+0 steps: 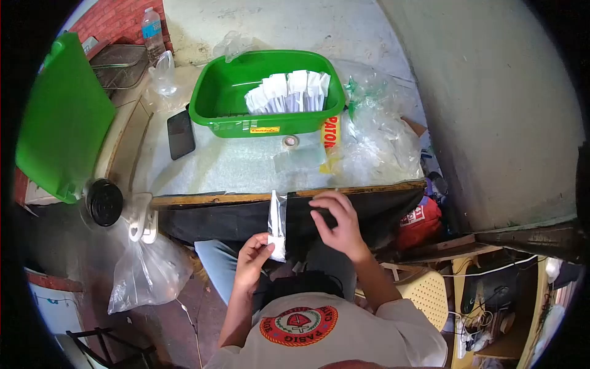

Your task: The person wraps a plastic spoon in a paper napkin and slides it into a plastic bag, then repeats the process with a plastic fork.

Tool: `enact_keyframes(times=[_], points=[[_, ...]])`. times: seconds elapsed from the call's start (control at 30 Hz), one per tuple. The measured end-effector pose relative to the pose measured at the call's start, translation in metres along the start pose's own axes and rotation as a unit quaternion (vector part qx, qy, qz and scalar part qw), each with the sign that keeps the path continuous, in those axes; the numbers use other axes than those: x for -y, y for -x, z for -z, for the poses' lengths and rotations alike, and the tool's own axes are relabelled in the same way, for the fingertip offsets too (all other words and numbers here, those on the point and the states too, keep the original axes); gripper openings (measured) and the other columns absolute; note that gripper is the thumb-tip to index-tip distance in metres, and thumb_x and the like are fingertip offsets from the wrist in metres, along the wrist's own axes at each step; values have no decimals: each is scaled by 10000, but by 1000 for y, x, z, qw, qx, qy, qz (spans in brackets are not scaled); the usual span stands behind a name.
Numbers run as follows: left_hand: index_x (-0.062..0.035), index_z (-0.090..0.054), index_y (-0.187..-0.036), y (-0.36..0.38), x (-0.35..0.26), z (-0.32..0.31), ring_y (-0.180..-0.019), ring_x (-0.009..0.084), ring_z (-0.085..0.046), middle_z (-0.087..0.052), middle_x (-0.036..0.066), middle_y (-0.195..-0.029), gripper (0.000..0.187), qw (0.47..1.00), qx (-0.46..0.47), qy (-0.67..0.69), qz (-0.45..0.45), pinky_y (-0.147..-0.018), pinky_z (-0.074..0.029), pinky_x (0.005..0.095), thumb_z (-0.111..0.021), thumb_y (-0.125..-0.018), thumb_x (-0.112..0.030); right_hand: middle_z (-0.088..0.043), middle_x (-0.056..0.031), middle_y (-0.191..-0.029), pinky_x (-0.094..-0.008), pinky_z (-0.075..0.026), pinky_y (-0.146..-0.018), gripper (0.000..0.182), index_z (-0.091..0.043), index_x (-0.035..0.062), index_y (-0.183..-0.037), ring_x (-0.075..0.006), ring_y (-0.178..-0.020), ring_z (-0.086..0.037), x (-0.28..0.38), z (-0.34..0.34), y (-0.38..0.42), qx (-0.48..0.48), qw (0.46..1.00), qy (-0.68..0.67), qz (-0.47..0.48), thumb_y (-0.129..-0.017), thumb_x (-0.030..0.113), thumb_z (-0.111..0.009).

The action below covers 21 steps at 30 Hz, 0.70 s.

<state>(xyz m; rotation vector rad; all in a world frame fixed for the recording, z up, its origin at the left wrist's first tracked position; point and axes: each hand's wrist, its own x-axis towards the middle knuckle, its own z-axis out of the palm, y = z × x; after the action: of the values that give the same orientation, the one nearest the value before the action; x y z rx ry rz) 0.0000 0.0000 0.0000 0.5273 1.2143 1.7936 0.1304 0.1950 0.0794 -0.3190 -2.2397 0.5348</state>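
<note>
Between the thumb and fingers of my left hand [252, 259] is the lower end of a clear plastic sleeve [278, 215] with white contents, held upright in front of the table edge. My right hand [337, 222] is raised to the right of the sleeve, apart from it, its fingers curved and spread with nothing between them. On the table, a green basin [227, 92] holds a row of several similar white packets [289, 92]. A roll of tape [290, 142] and a flat clear plastic sheet [300, 160] lie in front of the basin.
A black phone [180, 135] lies left of the basin. Crumpled clear plastic bags [387, 135] cover the table's right side. A water bottle [152, 34] stands at the back left. A clear bag [147, 273] hangs at the lower left, near a green lid [64, 123].
</note>
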Motion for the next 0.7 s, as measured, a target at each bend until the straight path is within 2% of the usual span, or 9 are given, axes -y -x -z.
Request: enact_keyframes(times=[0.07,0.1,0.17,0.27,0.33,0.43,0.53,0.63,0.7], points=[[6,-581,-1159,1,-2,2,-941,97,-583,-639,34,-1019,225,1000,-20,9,-11,-850,-450,242,-581,-933,-2,-632,-69,-976,-302,-474,-849,130,-648,47,-972,-231,-896,-619,-9,-11,-11,-36,988,-132,-73,-847,9,-652],[6,-581,-1159,-9,2,1,-941,97,-583,-639,34,-1019,225,999,-10,21,-28,-850,-450,242,-581,-933,-2,-629,-70,-949,-258,-472,-802,91,-635,31,-964,-154,-871,-609,-21,-17,-25,-63,972,-208,-86,-876,4,-636],[8,-581,-1150,-1,-12,5,-913,92,-585,-635,30,-1007,216,999,-31,18,-36,-829,-452,237,-581,-934,-2,-629,-54,-944,-237,-472,-776,96,-640,30,-991,-107,-855,-596,-38,-46,-35,-89,920,-336,-179,-902,64,-650],[7,-581,-1143,9,-27,13,-902,87,-586,-633,30,-1006,211,997,-49,9,-63,-816,-451,232,-580,-931,2,-629,-33,-918,-233,-467,-755,175,-651,26,-1021,-110,-816,-595,-29,-67,-80,-70,895,-382,-218,-926,173,-654],[4,-577,-1146,17,-31,18,-906,88,-589,-636,33,-1017,215,995,-66,10,-75,-818,-451,235,-573,-931,5,-629,-24,-894,-226,-460,-706,263,-660,30,-1049,-101,-763,-591,-23,-83,-108,-47,857,-422,-293,-928,263,-653],[4,-569,-1153,28,-34,22,-905,93,-591,-635,36,-1032,218,993,-84,37,-74,-820,-451,239,-562,-935,4,-626,-18,-859,-224,-440,-622,300,-665,35,-1053,-86,-678,-571,-22,-108,-132,-17,869,-389,-305,-921,305,-659],[4,-562,-1160,32,-25,20,-909,96,-592,-636,41,-1032,221,988,-122,42,-87,-819,-451,242,-555,-939,0,-609,-7,-819,-227,-411,-547,287,-675,45,-1023,-68,-596,-530,-20,-124,-144,-15,839,-429,-333,-906,307,-677],[1,-560,-1162,35,-22,21,-909,95,-591,-638,39,-1026,225,990,-109,52,-75,-819,-450,238,-560,-936,2,-583,-2,-763,-222,-366,-485,231,-689,42,-960,-64,-527,-483,-17,-132,-149,-12,809,-452,-374,-905,266,-677],[-3,-562,-1161,36,-20,23,-903,88,-588,-640,33,-1016,228,989,-117,56,-71,-817,-445,229,-568,-933,5,-571,1,-733,-222,-347,-466,209,-692,35,-930,-61,-506,-464,-15,-134,-153,-29,808,-470,-355,-903,242,-677]])
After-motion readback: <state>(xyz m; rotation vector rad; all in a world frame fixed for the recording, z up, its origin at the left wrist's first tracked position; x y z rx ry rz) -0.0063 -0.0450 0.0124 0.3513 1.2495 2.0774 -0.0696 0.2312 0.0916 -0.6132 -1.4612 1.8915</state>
